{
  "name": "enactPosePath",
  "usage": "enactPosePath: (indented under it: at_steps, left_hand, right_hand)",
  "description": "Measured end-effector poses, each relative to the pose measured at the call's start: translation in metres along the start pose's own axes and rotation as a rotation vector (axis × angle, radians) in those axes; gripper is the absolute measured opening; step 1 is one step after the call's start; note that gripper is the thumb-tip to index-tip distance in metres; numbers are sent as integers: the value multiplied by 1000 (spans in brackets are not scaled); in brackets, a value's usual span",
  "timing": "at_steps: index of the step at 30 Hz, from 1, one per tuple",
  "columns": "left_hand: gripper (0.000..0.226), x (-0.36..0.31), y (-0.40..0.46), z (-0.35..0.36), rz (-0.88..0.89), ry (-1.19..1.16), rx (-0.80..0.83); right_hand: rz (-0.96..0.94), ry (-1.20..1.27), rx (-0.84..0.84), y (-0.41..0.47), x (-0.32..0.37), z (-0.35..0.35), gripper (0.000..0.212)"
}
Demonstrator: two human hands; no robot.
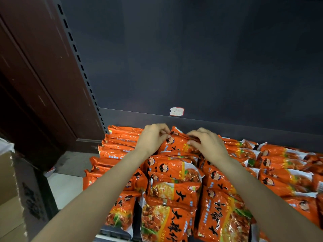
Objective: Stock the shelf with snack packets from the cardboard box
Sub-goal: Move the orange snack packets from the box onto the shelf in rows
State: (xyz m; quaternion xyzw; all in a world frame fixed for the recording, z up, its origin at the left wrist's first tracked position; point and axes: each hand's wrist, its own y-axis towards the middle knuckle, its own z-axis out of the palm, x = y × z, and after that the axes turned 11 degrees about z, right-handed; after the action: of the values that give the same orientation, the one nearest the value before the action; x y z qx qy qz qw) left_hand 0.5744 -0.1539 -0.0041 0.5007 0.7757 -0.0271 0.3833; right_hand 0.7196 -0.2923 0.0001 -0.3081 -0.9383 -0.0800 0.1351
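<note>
From the head cam, we're gripping one orange snack packet at the back of the shelf: left hand pinching its top-left corner, right hand curling over its right edge. Cardboard box is sitting far left.

Dark grey metal shelf with a plain back panel and a slotted upright at left. Loaded with orange snack packets in overlapping rows, leaning on one another from front edge to back. Torn white label stuck on the back panel's lower lip.
</note>
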Motion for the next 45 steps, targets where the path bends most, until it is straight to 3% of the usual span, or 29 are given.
enactPosePath:
  at_steps: [3, 6, 13, 18, 23, 28, 33, 36, 40, 43, 45]
  left_hand:
    - [24, 3, 1, 3, -62, -51, 83]
    - [41, 12, -1, 9, -136, 41, 234]
    - [4, 3, 8, 11, -135, 113, 118]
    - [3, -2, 17, 5, -64, 64, 166]
    - [44, -10, 13, 10, -45, 172, 228]
    - [28, -12, 13, 20, -69, 206, 167]
    - [23, -14, 11, 9, -31, 193, 120]
    - [25, -18, 18, 0, 30, 260, 89]
    - [26, -18, 19, 8, 67, 350, 234]
    - [37, -5, 15, 9, 39, 306, 320]
    - [45, 1, 12, 8, 44, 320, 333]
  right_hand:
    - [26, -80, -87, -1, 0, 1, 21]
    - [87, -28, -98, -1, -8, 2, 17]
    - [107, 165, -92, -2, -19, 2, 13]
    - [135, 272, -104, -6, -29, 5, 13]
    - [133, 230, -88, -3, -28, 8, 11]
    - [138, 164, 30, -1, -29, 7, 30]
    - [135, 299, -76, 0, -26, 8, 6]
    - [176, 413, -64, -3, -23, 15, 11]
    - [203, 210, 104, -2, -19, 23, 14]
    - [175, 196, 21, 2, -15, 10, 53]
    - [169, 251, 59, 5, -11, 5, 59]
